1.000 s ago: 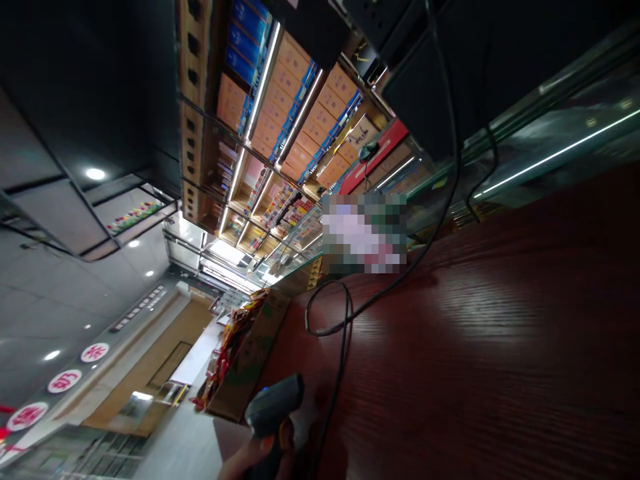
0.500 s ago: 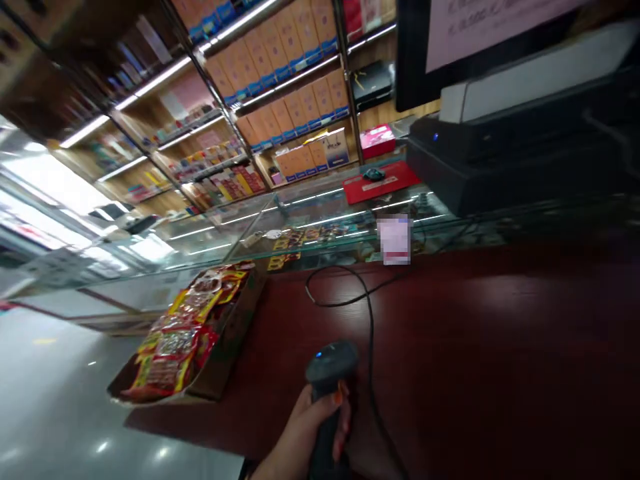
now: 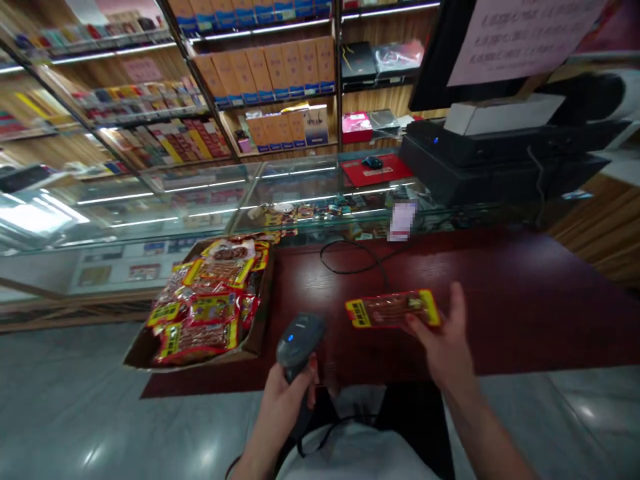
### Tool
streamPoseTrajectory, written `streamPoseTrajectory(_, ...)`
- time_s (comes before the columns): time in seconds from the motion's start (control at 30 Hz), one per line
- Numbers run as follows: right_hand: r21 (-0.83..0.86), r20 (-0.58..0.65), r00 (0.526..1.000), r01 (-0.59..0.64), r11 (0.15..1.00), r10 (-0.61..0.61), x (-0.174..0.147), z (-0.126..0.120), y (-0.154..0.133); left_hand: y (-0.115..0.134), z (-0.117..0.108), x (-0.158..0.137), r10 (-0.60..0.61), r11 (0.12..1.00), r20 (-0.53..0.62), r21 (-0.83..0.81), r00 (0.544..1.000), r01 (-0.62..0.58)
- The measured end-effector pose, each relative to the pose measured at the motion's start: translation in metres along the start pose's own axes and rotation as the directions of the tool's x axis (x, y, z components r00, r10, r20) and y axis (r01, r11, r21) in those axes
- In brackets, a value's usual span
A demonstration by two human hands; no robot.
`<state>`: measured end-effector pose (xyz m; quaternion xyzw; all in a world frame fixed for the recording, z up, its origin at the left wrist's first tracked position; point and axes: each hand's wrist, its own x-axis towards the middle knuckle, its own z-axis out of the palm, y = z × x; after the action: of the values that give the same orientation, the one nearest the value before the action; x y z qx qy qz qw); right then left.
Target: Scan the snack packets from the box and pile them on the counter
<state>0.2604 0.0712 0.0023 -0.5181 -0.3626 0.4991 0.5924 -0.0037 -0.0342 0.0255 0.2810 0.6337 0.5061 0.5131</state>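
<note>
My left hand (image 3: 287,400) is wrapped round the handle of a dark barcode scanner (image 3: 303,337), whose head shows a small blue light. My right hand (image 3: 445,347) grips the right end of a red and yellow snack packet (image 3: 383,310). Its thumb lies over the packet and one finger sticks up; the fingers underneath are hidden. The packet is level above the dark red counter (image 3: 510,287), to the right of the scanner. An open cardboard box (image 3: 263,313), full of similar packets, stands left of the scanner.
A black cable (image 3: 345,271) loops on the counter. Behind it runs a glass display case (image 3: 200,193) with a red mat (image 3: 360,173) and a mouse (image 3: 372,162) on top. A monitor (image 3: 435,60) and a black machine (image 3: 450,167) stand at the back right.
My right hand has come into view with a snack packet. The scanner in my left hand has shifted left and slightly up in view, and the view has turned.
</note>
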Motion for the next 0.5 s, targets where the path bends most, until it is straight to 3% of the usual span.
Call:
streamPoseTrajectory(0.03, 0.09, 0.105, 0.991, -0.096, 0.991, 0.086, 0.009, 0.03, 0.009, 0.0, -0.007, -0.005, 0.008, 1.0, -0.04, 0.011, 0.999, -0.008)
streamPoseTrajectory(0.1, 0.148, 0.182, 0.965, -0.215, 0.965, 0.187, 0.021, 0.076, 0.027, -0.002, -0.018, -0.014, 0.019, 0.999, -0.098, 0.045, 0.995, -0.014)
streamPoseTrajectory(0.2, 0.15, 0.224, 0.951, -0.248, 0.957, 0.211, 0.027, 0.112, 0.052, -0.004, -0.028, -0.022, 0.017, 0.996, -0.142, 0.084, 0.99, -0.006)
streamPoseTrajectory(0.37, 0.086, 0.285, 0.944, -0.197, 0.977, 0.165, 0.026, 0.127, 0.081, 0.003, -0.031, -0.024, 0.06, 0.989, -0.136, 0.145, 0.989, -0.04)
streamPoseTrajectory(0.5, -0.074, 0.357, 0.932, -0.031, 0.997, 0.056, 0.027, 0.117, 0.086, 0.007, -0.026, -0.021, 0.08, 0.982, -0.088, 0.18, 0.993, -0.063)
